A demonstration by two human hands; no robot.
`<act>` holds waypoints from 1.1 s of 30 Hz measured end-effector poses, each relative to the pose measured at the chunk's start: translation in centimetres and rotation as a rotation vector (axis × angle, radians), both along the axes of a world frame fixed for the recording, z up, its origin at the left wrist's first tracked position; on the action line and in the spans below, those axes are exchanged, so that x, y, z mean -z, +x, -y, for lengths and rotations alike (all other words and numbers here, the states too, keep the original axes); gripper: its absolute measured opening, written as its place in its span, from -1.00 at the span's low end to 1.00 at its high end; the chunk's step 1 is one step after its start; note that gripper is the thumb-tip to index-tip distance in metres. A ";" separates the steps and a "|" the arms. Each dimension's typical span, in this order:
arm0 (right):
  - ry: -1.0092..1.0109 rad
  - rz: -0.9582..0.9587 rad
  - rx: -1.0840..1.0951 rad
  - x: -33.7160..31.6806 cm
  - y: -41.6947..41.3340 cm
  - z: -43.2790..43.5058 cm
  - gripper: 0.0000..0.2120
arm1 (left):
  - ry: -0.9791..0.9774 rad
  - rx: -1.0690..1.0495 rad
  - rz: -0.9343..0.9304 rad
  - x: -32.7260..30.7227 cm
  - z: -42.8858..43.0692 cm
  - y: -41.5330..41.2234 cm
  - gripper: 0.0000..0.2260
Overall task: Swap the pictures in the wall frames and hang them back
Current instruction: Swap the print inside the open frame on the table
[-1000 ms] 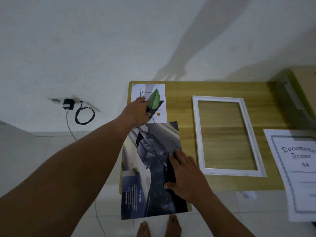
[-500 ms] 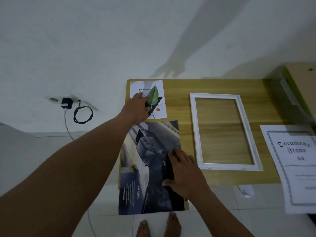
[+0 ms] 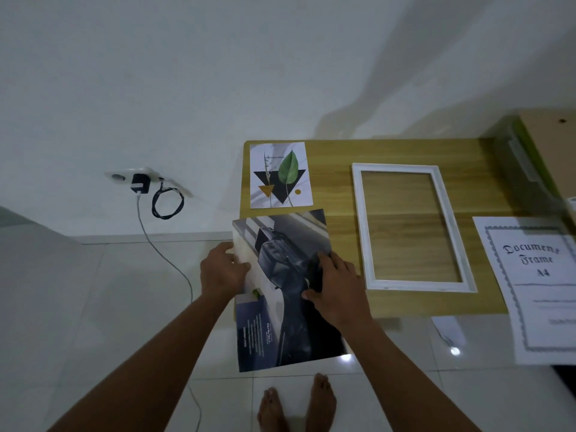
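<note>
A dark car poster (image 3: 280,325) lies at the wooden table's (image 3: 343,188) front left corner and hangs over the edge. My left hand (image 3: 223,269) grips the poster's left edge. My right hand (image 3: 335,285) lies flat on its middle, fingers spread. A small leaf print (image 3: 280,176) lies flat at the table's back left corner, touched by neither hand. An empty white frame (image 3: 361,226) lies on the table to the right of the poster. A "Document Frame A4" sheet (image 3: 539,288) lies at the right, overhanging the front edge.
A brown board with a green-edged piece (image 3: 542,145) leans at the far right. A wall socket with a black charger and coiled cable (image 3: 140,183) sits low on the white wall to the left. My bare feet (image 3: 296,403) stand on white tiles below the table.
My left hand left the leaf print and came back to the car poster's left edge. The right hand stayed on the poster.
</note>
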State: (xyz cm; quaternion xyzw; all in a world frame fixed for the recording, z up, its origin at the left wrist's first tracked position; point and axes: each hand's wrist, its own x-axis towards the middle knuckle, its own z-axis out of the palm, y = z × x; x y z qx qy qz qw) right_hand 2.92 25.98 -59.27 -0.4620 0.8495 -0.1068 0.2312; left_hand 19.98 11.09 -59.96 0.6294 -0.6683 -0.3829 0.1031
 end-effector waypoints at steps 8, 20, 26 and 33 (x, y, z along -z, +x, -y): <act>-0.096 0.077 0.155 -0.2 0.8 -0.1 -0.31 | -0.029 0.009 -0.257 -2.0 0.9 2.7 -0.67; -0.351 0.663 0.576 -2.1 -0.8 1.1 -0.56 | 0.295 -0.065 -0.541 -6.5 2.8 1.9 -0.67; -0.424 0.489 0.527 -5.9 -2.7 1.7 -0.55 | 0.288 -0.011 -0.549 -10.9 3.5 -0.5 -0.71; -0.429 0.338 0.179 -14.3 0.1 3.0 -0.53 | 0.086 0.070 -0.515 -17.5 3.8 -5.5 -0.70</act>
